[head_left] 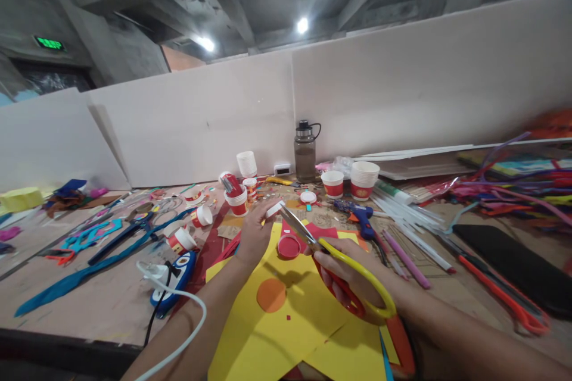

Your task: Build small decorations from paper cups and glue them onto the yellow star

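Fig.: R hand (pixel 357 278), fingers closed through loops of yellow-and-red-handled steel scissors (pixel 313 240), points blades at small white paper scrap (pixel 275 209) pinched in L hand (pixel 254 232) over far edge of yellow paper sheet (pixel 277 339); risk: blades v. near L fingertips, may nick them, or scrap slips.

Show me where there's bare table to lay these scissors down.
Barest: the brown tabletop at near left, between the blue paper strip and the front edge. Beyond the right hand, a narrower gap lies right of the purple pen, before the orange tool. Crowded: the back strip around the paper cups and the pipe cleaners at far right.
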Action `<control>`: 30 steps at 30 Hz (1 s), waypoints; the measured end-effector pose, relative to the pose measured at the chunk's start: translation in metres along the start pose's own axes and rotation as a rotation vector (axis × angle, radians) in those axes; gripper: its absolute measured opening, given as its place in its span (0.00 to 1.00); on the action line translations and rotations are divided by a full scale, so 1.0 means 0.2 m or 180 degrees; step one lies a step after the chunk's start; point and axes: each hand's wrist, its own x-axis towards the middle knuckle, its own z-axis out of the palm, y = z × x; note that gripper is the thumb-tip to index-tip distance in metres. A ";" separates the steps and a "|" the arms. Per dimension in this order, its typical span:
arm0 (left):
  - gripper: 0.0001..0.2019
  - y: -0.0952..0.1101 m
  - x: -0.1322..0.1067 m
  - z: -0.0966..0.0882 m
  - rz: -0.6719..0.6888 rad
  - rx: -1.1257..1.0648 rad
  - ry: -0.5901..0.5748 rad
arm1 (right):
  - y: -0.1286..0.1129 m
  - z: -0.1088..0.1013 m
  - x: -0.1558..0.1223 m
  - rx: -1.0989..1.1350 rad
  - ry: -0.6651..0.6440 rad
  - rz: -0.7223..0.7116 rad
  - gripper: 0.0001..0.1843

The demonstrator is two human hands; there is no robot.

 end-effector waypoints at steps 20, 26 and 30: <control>0.16 0.01 0.01 0.00 0.0139 0.0152 -0.0059 | -0.08 0.04 -0.03 -0.0160 0.0351 0.0328 0.12; 0.16 0.01 0.00 0.01 0.0115 0.0112 -0.0047 | -0.06 0.04 -0.02 -0.0262 0.0392 0.0206 0.12; 0.16 0.01 0.00 0.01 0.0080 0.0084 -0.0071 | -0.06 0.04 -0.01 -0.0293 0.0365 0.0188 0.12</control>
